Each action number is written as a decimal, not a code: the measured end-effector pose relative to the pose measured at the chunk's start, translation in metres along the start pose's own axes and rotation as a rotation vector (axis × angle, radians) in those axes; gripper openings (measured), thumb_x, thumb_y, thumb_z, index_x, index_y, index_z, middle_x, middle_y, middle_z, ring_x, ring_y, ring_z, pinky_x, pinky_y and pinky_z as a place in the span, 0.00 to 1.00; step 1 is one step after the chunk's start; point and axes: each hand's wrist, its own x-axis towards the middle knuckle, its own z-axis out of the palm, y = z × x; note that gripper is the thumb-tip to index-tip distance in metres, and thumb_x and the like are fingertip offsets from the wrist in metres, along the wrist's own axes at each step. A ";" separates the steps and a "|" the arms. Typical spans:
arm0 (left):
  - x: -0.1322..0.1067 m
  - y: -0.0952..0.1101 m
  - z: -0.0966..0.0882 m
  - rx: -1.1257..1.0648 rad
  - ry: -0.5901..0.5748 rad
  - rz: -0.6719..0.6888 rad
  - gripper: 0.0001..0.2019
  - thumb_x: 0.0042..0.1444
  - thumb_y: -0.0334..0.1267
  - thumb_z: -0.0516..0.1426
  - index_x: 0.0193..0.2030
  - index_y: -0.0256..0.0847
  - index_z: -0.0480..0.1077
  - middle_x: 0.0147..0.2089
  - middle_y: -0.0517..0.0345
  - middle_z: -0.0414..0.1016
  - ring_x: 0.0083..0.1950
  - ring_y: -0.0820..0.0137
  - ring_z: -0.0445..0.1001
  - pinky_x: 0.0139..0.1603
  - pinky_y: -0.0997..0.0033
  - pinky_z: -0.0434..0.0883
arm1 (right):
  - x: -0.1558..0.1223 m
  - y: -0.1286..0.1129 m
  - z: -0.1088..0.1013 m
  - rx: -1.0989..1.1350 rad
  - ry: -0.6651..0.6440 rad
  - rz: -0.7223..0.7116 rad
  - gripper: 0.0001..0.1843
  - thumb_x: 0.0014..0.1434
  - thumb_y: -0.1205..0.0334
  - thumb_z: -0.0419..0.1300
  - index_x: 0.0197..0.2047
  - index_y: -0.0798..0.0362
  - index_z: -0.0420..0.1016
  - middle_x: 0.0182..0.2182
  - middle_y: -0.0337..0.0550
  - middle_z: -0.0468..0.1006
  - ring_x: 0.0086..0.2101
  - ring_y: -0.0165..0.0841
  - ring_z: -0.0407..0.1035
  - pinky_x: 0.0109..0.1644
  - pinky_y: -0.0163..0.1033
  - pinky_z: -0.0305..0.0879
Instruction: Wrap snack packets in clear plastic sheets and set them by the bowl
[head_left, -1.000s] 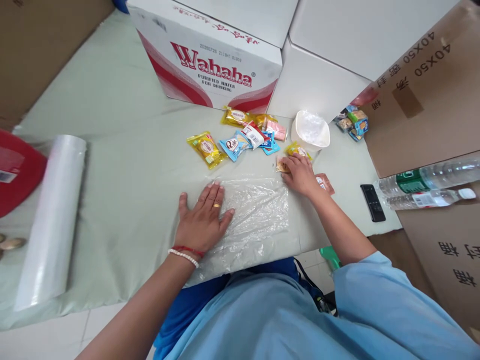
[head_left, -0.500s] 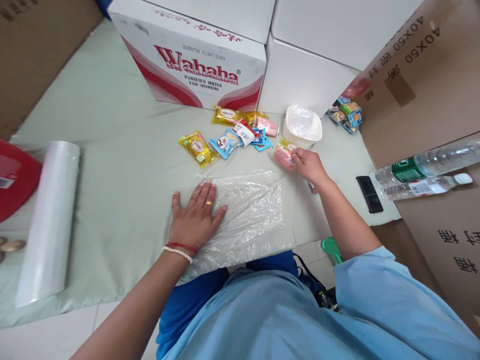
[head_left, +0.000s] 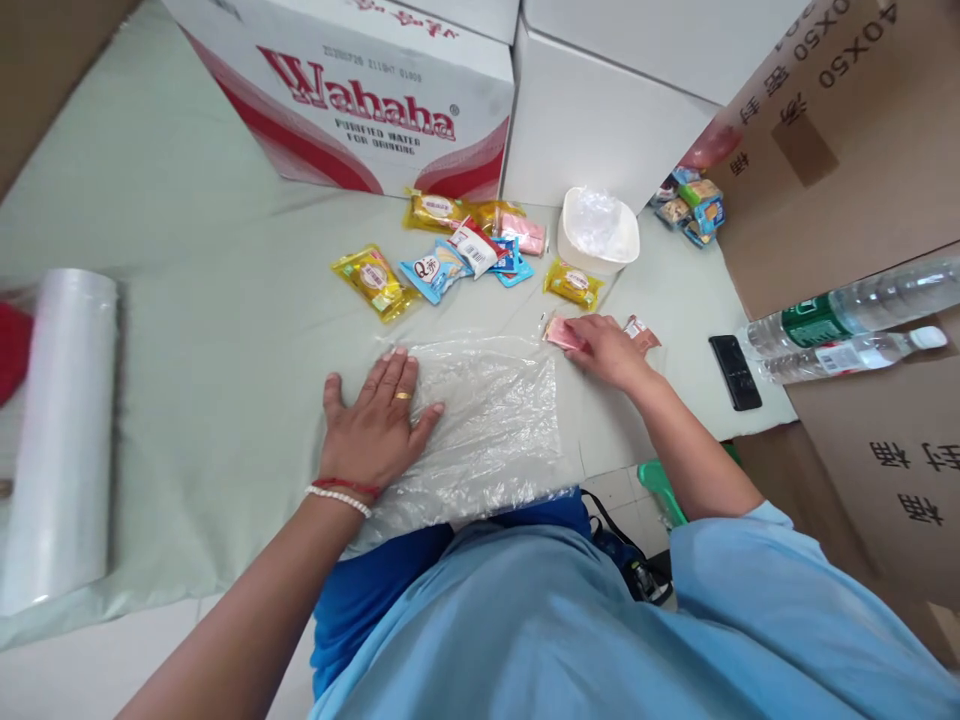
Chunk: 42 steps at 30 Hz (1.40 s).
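My left hand (head_left: 373,425) lies flat with fingers spread on the left part of a clear plastic bag (head_left: 495,410), pressed on the table. My right hand (head_left: 609,352) has its fingers closed on a pink snack packet (head_left: 562,333), just beyond the bag's upper right corner. A brownish-red packet (head_left: 642,334) shows beside that hand, partly hidden by it. A yellow snack packet (head_left: 573,284) lies a little farther off, below a white bowl (head_left: 574,245). Ahead of the bag are another yellow packet (head_left: 373,281) and a light-blue packet (head_left: 435,270).
A Wahaha carton (head_left: 375,120) and white boxes (head_left: 585,120) stand behind. At left lies a plastic film roll (head_left: 64,430). To the right are a black phone (head_left: 736,372), two bottles (head_left: 840,335), a pile of small packets (head_left: 694,210) and a brown carton (head_left: 840,180).
My right hand has drawn the pink packet toward my body, and the yellow packet behind it now shows fully. My left hand stays on the bag. The view has shifted slightly.
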 end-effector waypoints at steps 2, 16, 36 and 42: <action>0.000 0.002 -0.001 0.001 -0.023 -0.008 0.38 0.73 0.56 0.39 0.82 0.38 0.49 0.83 0.40 0.49 0.82 0.48 0.55 0.80 0.26 0.33 | -0.001 0.003 0.003 -0.014 0.033 0.032 0.27 0.68 0.56 0.59 0.68 0.54 0.74 0.62 0.58 0.78 0.59 0.55 0.69 0.62 0.57 0.67; -0.001 0.003 -0.001 -0.015 -0.039 -0.040 0.36 0.75 0.56 0.38 0.83 0.40 0.47 0.84 0.44 0.47 0.85 0.52 0.47 0.80 0.25 0.31 | -0.020 0.008 -0.031 0.208 0.193 0.314 0.27 0.63 0.45 0.64 0.61 0.46 0.78 0.50 0.53 0.84 0.41 0.46 0.76 0.48 0.55 0.73; -0.001 0.003 0.000 -0.050 -0.012 -0.100 0.31 0.77 0.48 0.36 0.82 0.43 0.49 0.84 0.49 0.49 0.84 0.57 0.48 0.81 0.28 0.30 | -0.022 -0.145 0.049 0.261 -0.029 -0.374 0.23 0.69 0.56 0.63 0.66 0.47 0.78 0.62 0.53 0.77 0.58 0.53 0.64 0.63 0.60 0.64; -0.002 0.002 0.003 -0.065 0.029 -0.072 0.32 0.76 0.50 0.38 0.82 0.42 0.50 0.83 0.46 0.50 0.84 0.54 0.51 0.80 0.24 0.31 | -0.010 -0.136 0.039 0.336 -0.036 -0.448 0.22 0.69 0.49 0.63 0.62 0.46 0.80 0.59 0.52 0.80 0.58 0.50 0.69 0.64 0.58 0.66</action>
